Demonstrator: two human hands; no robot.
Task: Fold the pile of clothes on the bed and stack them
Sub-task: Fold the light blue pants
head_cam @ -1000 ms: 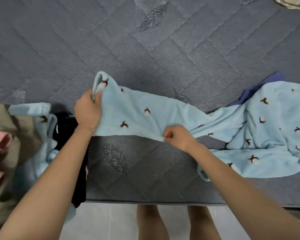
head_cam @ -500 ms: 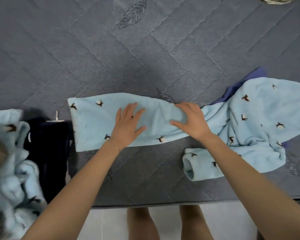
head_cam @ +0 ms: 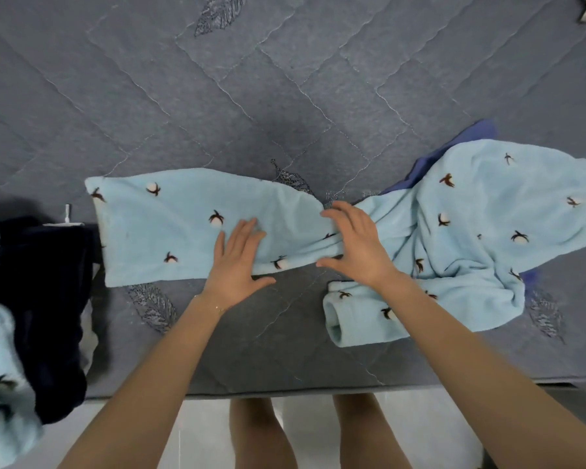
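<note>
Fluffy blue pajama piece lies stretched on the bed, left hand and right hand pressing it, fingers straight, grasping nothing; looks soft, light, floppy, so I'd pinch its corners.

Left hand and right hand lie flat side by side, palms down, fingers straight and spread.

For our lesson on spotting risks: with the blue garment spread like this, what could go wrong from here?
1. The blue garment is bunched under the right hand; folding now could trap creases.
2. Its cuffed end lies near the bed edge and might slip off.
</note>
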